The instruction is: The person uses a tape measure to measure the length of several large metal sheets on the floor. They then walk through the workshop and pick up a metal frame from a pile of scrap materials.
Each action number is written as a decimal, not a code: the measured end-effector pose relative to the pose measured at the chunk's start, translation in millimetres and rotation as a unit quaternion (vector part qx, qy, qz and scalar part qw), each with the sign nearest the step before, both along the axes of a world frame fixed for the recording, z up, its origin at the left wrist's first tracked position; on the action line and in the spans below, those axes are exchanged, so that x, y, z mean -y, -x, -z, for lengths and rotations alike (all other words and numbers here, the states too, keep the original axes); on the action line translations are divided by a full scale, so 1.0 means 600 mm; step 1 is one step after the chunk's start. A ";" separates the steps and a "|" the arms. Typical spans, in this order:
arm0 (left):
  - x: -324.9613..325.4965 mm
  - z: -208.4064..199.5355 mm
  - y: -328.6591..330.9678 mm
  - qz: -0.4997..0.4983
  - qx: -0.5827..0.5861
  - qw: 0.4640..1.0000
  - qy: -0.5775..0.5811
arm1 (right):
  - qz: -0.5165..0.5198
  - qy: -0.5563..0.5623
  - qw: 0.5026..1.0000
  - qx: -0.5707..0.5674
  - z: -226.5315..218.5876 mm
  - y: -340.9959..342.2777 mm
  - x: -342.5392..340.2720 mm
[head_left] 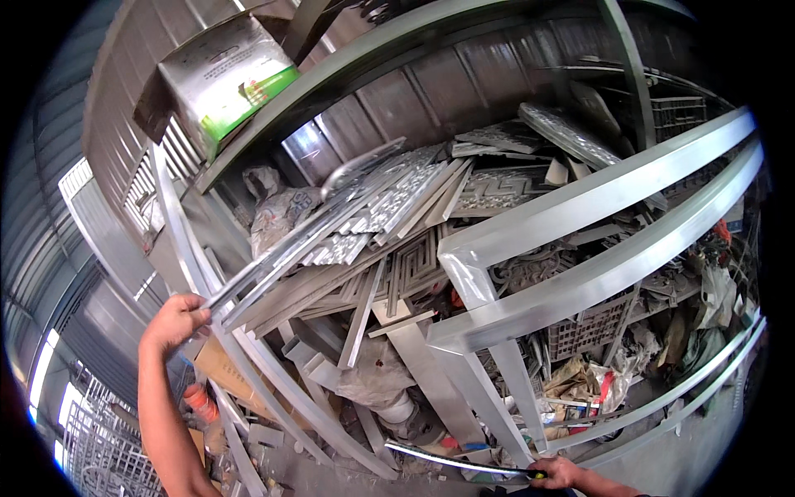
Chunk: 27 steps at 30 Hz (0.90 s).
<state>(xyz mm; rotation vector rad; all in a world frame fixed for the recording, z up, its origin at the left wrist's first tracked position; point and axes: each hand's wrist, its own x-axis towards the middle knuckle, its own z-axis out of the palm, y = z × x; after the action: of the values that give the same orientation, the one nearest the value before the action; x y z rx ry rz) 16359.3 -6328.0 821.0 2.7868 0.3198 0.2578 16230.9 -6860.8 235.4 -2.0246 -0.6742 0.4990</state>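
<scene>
My left hand is closed around the near end of a long silvery metal strip, at the left end of a shelf. The strip runs back up along a pile of patterned metal strips. Low in the view, my right hand grips what looks like a tape measure, of which a small black and yellow part shows. Its narrow pale blade reaches out to the left, the far end in the air. Most of the tape's case is hidden by my fingers.
Square metal frames stand close in front at the right. A white and green box sits on the upper rack. Below are a plastic crate, an orange pipe piece, a cardboard box and scrap bags.
</scene>
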 end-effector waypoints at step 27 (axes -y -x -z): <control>-0.014 0.090 -0.270 0.145 0.032 0.987 -0.065 | 0.171 0.075 0.981 -0.057 -0.035 0.053 -0.033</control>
<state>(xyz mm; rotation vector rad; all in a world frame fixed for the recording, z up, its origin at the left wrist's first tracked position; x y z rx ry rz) 16521.2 -6319.9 766.9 2.8979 -0.1247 0.3049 16199.0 -6840.8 256.4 -2.1772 -0.2146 0.4680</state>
